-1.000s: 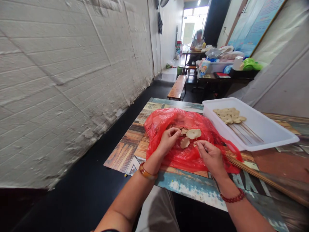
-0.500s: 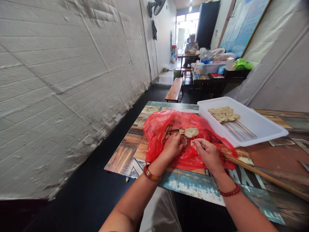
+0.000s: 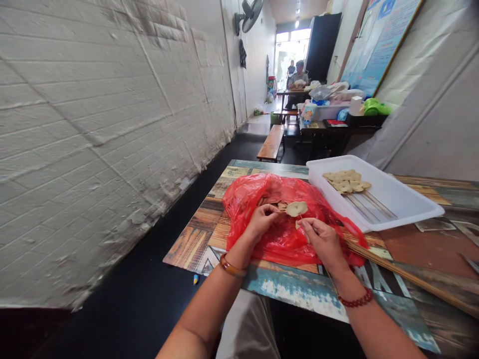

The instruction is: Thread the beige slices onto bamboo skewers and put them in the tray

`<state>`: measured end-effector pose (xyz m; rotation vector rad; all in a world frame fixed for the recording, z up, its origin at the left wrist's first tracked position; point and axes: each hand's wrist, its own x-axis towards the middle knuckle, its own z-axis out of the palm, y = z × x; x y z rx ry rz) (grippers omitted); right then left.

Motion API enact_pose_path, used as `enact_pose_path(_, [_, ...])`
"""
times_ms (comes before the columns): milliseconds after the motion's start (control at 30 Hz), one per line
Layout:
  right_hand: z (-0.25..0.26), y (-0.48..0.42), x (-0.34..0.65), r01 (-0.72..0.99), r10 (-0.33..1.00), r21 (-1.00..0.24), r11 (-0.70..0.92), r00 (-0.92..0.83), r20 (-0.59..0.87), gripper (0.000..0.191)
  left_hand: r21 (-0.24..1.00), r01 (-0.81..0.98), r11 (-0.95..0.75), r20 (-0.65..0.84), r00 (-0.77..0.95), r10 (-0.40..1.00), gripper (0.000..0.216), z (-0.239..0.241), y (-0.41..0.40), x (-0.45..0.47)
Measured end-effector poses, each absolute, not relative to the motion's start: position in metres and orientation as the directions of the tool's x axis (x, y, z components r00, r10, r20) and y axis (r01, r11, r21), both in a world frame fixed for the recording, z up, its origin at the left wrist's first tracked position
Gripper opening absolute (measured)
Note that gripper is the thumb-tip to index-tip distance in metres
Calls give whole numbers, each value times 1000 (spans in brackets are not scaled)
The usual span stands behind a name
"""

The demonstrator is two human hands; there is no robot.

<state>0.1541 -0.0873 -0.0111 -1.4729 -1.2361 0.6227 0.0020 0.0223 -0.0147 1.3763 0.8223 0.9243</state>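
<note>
Fingers of the right hand [image 3: 325, 243] pinch a thin stick [image 3: 301, 216], whose upper end meets a pale round slice [image 3: 297, 209] above the red plastic bag [image 3: 279, 249]; most of the grip's underside is hidden. Thumb and forefinger of the left hand [image 3: 261, 222] come together just left of that slice, but I cannot tell whether they hold the thin edge showing there. More slices [image 3: 275, 203] lie in the bag's mouth, partly covered by plastic and that hand. Beyond, overlapping skewered slices [image 3: 347, 181] sit in the white tray [image 3: 406, 202], too crowded to count. One end of the stick bundle [image 3: 407, 273] disappears by the bag; the other is cut off at the frame's right edge.
</note>
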Motion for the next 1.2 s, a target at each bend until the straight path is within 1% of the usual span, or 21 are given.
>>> enact_pose_path(100, [-8,-89,152,347,933,-933,96,296,206,35,981,-182,67,23,455,890,24,-9,25,-7])
enact_pose_path(167, [-6,-89,150,351,939,-931,99,277,205,34,957,-246,152,-19,472,882,28,-6,26,-10])
enact_pose_path(267, [-6,-89,149,352,949,-932,85,257,184,34,931,-276,240,-82,480,873,35,-5,28,-13])
enact_pose_path(367, [-9,-89,148,356,961,-932,71,226,159,34,938,-262,226,-86,457,886,36,-4,29,-14])
enact_pose_path(533, [-15,-87,146,411,977,-908,88,143,159,35,930,-307,201,-46,447,893,37,-2,31,-16])
enact_pose_path(767, [-18,-88,144,457,985,-887,67,110,131,34,914,-372,163,3,406,914,45,-4,34,-19])
enact_pose_path(867, [-17,-88,143,477,986,-876,68,104,133,33,908,-393,148,11,374,927,40,-4,35,-19])
enact_pose_path(1033, [-11,-89,143,516,975,-853,84,134,177,33,909,-393,136,9,344,939,30,-2,34,-16])
enact_pose_path(1200, [-10,-90,142,522,975,-847,95,123,185,33,905,-409,118,20,318,948,29,-6,37,-14])
